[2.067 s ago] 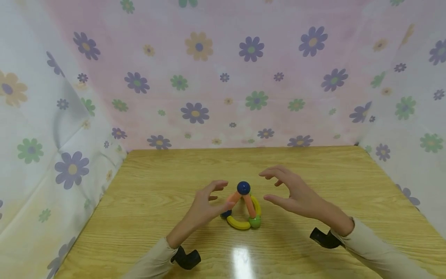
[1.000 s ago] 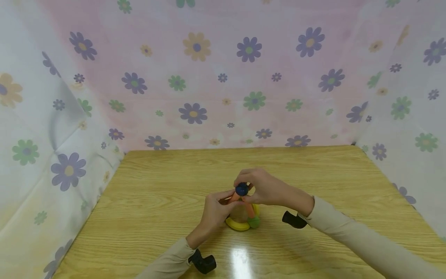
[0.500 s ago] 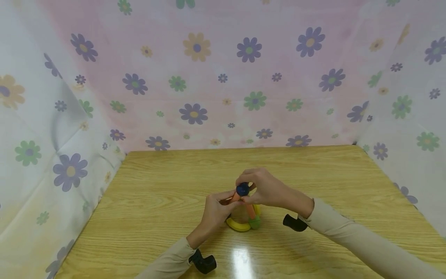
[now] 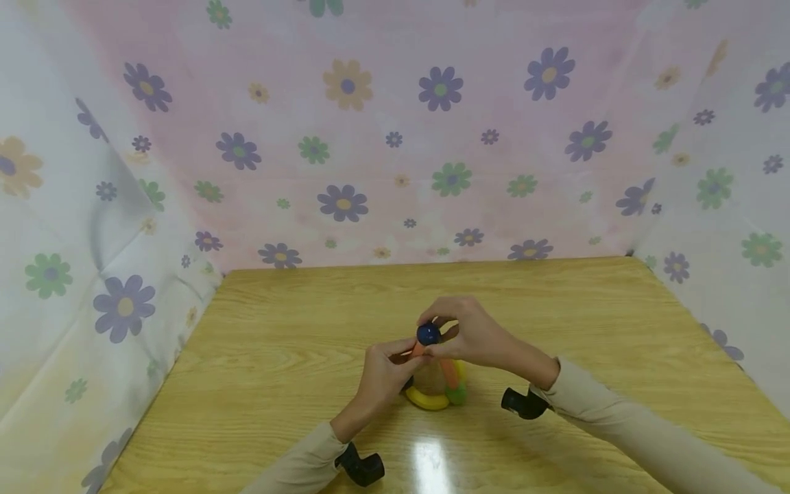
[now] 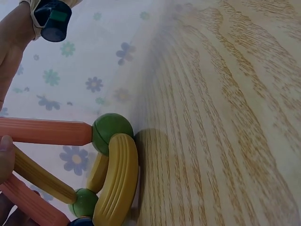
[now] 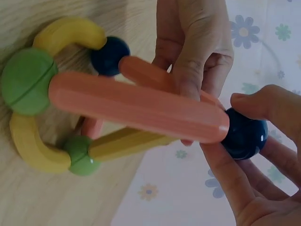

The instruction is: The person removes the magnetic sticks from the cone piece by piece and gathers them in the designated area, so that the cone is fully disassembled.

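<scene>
A frame of toy building sticks and balls stands on the table, its dark blue top ball (image 4: 428, 334) in the fingers of my right hand (image 4: 475, 333). My left hand (image 4: 382, 374) pinches an orange stick (image 6: 146, 73) just below that ball. A second orange stick (image 6: 141, 106) runs from the top ball to a green ball (image 5: 112, 132). Behind it slants a yellow straight stick (image 6: 124, 143) whose upper end is hidden. Curved yellow sticks (image 6: 70, 32) join the lower balls, among them another dark blue ball (image 6: 110, 55) and a smaller-looking green ball (image 6: 82, 155).
The wood-grain table (image 4: 296, 309) spreads around the toy. Flower-printed cloth (image 4: 395, 158) hangs at the back and both sides. A black wrist camera (image 4: 361, 466) sits under the left sleeve, another black camera (image 4: 524, 403) under the right.
Both hands have come in from either side and taken hold at the top of the frame. Within the last half second the frame's base has shifted slightly right.
</scene>
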### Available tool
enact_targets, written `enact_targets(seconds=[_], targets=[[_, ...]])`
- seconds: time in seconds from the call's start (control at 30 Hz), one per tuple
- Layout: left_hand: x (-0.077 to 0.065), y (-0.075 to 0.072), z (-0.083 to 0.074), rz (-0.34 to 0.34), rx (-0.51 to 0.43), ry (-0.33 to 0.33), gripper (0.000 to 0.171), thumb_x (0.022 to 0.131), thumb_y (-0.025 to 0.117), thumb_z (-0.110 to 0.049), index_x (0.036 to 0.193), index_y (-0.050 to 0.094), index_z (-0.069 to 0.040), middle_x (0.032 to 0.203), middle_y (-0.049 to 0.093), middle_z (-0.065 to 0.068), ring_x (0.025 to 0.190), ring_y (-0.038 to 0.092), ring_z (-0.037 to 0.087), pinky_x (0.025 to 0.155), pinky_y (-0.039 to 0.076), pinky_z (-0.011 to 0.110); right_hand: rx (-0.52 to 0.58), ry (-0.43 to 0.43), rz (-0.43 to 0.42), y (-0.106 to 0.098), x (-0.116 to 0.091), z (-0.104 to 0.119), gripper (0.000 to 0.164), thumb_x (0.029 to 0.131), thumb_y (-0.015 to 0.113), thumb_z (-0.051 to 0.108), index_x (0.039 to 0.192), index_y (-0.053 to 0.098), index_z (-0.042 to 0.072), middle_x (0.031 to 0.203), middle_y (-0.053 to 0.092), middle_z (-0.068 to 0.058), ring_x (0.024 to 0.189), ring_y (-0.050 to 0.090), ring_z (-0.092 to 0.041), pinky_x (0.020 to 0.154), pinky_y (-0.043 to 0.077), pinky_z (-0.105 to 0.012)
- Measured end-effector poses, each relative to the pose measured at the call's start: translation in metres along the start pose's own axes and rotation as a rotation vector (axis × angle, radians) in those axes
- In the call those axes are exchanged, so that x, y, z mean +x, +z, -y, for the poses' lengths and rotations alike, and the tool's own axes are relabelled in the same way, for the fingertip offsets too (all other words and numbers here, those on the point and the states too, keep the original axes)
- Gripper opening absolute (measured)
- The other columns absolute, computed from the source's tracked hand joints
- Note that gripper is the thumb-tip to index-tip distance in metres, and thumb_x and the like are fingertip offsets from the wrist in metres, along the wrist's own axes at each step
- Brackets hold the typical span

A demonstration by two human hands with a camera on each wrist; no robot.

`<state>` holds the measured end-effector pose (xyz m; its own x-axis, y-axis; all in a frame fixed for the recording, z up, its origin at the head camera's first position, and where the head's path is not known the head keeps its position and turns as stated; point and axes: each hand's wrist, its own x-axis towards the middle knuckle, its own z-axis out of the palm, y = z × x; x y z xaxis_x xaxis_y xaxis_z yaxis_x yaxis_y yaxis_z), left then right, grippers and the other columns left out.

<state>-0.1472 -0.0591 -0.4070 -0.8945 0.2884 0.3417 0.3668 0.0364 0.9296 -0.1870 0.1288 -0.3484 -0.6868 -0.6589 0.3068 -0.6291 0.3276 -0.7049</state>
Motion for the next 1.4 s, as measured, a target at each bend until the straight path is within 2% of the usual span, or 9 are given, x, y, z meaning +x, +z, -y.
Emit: enact_targets(seconds=[0.23,0.43,0.6,0.8,0.9,1.07,1.23,1.4], targets=[[-0.001,0.002,0.000,-0.011,0.025,0.013,0.030,0.086,0.068,-0.003,0.114,0.065,0.006,0.105,0.067,0.019,0.093,0.066,0.032,0.075,0.053,0.026,0.149,0.124,-0.043,0.000,-0.004,-0.003,0.028,0.080,0.076,0.010,0.105,0.068,0.005,0.102,0.065,-0.009,0.085,0.066,-0.021,0.067,0.055,-0.028],[-0.003,0.002,0.000,-0.009,0.024,0.034,0.025,0.085,0.068,0.000,0.109,0.067,0.009,0.101,0.068,0.021,0.089,0.067,0.030,0.073,0.054,0.029,0.244,0.236,-0.063,-0.012,-0.005,-0.003,0.033,0.082,0.075,0.016,0.112,0.066,0.006,0.108,0.062,-0.010,0.089,0.065,-0.022,0.069,0.055,-0.033],[-0.005,0.005,-0.003,-0.015,0.025,-0.024,0.031,0.083,0.071,-0.002,0.112,0.066,0.007,0.105,0.067,0.018,0.094,0.066,0.028,0.076,0.054,0.029,0.183,0.200,-0.049,-0.022,-0.004,-0.004,0.034,0.081,0.075,0.013,0.113,0.065,0.005,0.111,0.061,-0.011,0.092,0.064,-0.024,0.074,0.054,-0.030],[-0.005,0.006,-0.007,-0.010,0.079,0.024,0.030,0.082,0.071,-0.001,0.111,0.067,0.005,0.106,0.067,0.019,0.097,0.065,0.031,0.079,0.053,0.038,0.134,0.171,-0.063,-0.029,-0.010,-0.013,0.036,0.080,0.075,0.007,0.114,0.065,0.006,0.113,0.060,-0.011,0.099,0.060,-0.027,0.076,0.054,-0.028],[-0.005,0.004,-0.008,-0.004,0.102,0.017,0.031,0.082,0.072,-0.003,0.112,0.067,0.003,0.108,0.066,0.019,0.097,0.064,0.032,0.078,0.053,0.038,0.114,0.163,-0.076,-0.034,-0.014,-0.018,0.037,0.078,0.076,0.004,0.114,0.065,0.005,0.111,0.059,-0.011,0.099,0.059,-0.028,0.076,0.054,-0.028],[-0.004,0.004,0.002,-0.020,0.117,0.020,0.035,0.082,0.073,-0.006,0.116,0.066,-0.001,0.112,0.064,0.019,0.097,0.062,0.034,0.077,0.054,0.040,0.066,0.179,-0.084,-0.045,-0.019,-0.025,0.037,0.078,0.076,0.005,0.114,0.066,0.005,0.109,0.058,-0.010,0.098,0.059,-0.027,0.076,0.054,-0.028],[-0.004,0.007,0.017,-0.034,0.146,0.045,0.036,0.083,0.074,-0.013,0.118,0.066,-0.011,0.114,0.065,0.011,0.100,0.062,0.023,0.078,0.054,0.037,0.033,0.200,-0.089,-0.053,-0.024,-0.032,0.037,0.080,0.076,0.006,0.115,0.065,0.002,0.107,0.058,-0.012,0.095,0.058,-0.028,0.076,0.054,-0.028],[-0.005,0.012,0.021,-0.047,0.187,0.096,0.035,0.082,0.075,-0.017,0.116,0.066,-0.015,0.112,0.065,0.009,0.100,0.061,0.017,0.077,0.053,0.035,0.013,0.227,-0.130,-0.059,-0.030,-0.042,0.033,0.078,0.076,0.003,0.109,0.062,0.001,0.107,0.057,-0.014,0.095,0.058,-0.029,0.074,0.054,-0.027]])
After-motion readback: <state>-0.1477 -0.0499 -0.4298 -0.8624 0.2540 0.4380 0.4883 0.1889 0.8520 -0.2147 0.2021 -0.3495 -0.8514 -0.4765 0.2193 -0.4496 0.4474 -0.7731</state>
